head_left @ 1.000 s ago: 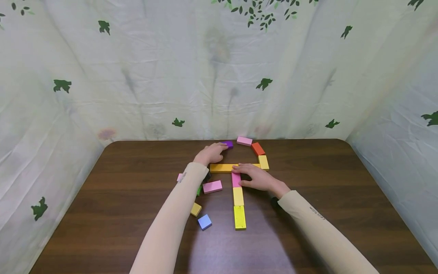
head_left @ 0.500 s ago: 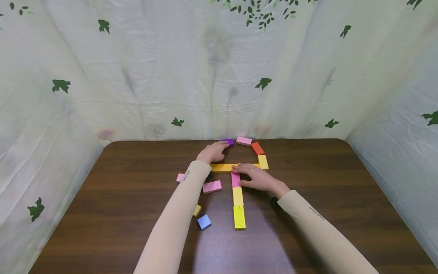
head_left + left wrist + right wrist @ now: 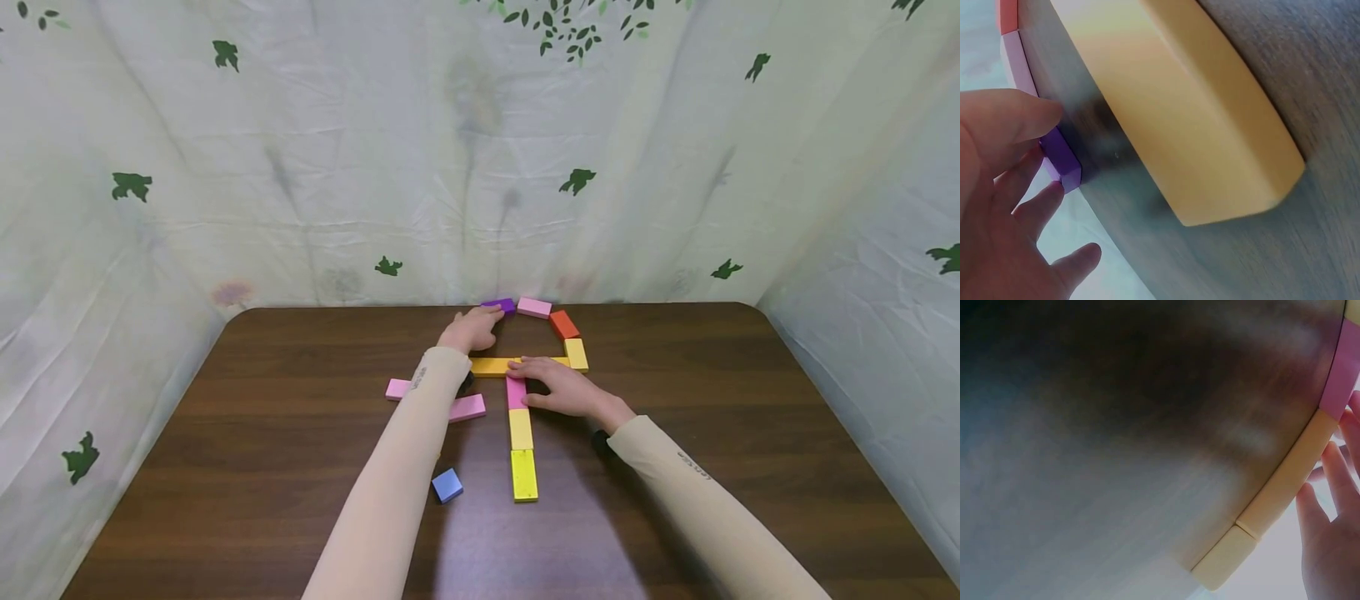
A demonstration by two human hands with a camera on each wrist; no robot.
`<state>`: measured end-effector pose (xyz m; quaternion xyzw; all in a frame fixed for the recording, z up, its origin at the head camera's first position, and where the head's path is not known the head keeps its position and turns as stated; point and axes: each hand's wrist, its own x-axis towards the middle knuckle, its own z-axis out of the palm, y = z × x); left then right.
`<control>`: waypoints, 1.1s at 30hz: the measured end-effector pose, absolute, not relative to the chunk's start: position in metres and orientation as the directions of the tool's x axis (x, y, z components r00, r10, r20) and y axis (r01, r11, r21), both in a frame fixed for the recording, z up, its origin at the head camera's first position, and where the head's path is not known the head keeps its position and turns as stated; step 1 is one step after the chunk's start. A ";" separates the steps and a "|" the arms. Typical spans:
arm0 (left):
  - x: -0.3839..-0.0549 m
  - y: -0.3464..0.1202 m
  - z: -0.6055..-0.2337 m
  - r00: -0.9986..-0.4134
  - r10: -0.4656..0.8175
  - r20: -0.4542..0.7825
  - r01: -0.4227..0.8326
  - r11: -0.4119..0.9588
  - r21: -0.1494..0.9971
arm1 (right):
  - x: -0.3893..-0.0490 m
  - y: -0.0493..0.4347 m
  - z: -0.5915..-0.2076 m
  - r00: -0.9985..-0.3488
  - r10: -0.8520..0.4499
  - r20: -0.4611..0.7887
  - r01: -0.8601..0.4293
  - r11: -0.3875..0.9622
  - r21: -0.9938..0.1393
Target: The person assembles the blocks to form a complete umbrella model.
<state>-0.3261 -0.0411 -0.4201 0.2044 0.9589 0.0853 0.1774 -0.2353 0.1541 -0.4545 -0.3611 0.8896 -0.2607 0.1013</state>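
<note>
At the table's far edge, my left hand (image 3: 468,330) touches a purple block (image 3: 501,306) with its fingertips. In the left wrist view that purple block (image 3: 1063,159) shows between the thumb and fingers, and the thumb's contact is unclear. A long orange block (image 3: 491,367) lies just behind my left wrist. My right hand (image 3: 564,390) rests, fingers extended, where a pink block (image 3: 515,392) meets the orange one. Below the pink block, a pale yellow block (image 3: 521,430) and a bright yellow block (image 3: 524,476) continue the column.
A light pink block (image 3: 535,308), a red block (image 3: 565,325) and another pale yellow block (image 3: 576,355) curve down to the orange block's right end. Left of the column lie loose pink blocks (image 3: 468,407) and a blue block (image 3: 447,486). A curtain (image 3: 315,208) hangs behind the table.
My left hand has shifted slightly right and away from me. The purple block has moved a little farther back and turned slightly. My right hand stays in place.
</note>
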 end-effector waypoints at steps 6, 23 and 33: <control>-0.327 -0.038 -0.419 -0.858 0.414 -0.303 0.360 0.907 0.221 | -0.236 0.155 -0.456 -0.718 -0.696 0.012 -0.591 0.601 -0.538; -0.338 -0.037 -0.428 -0.855 0.403 -0.326 0.331 0.908 0.257 | -0.236 0.154 -0.455 -0.722 -0.692 -0.001 -0.580 0.606 -0.545; -0.325 -0.038 -0.418 -0.859 0.411 -0.305 0.355 0.908 0.223 | -0.235 0.154 -0.455 -0.728 -0.685 -0.014 -0.568 0.614 -0.547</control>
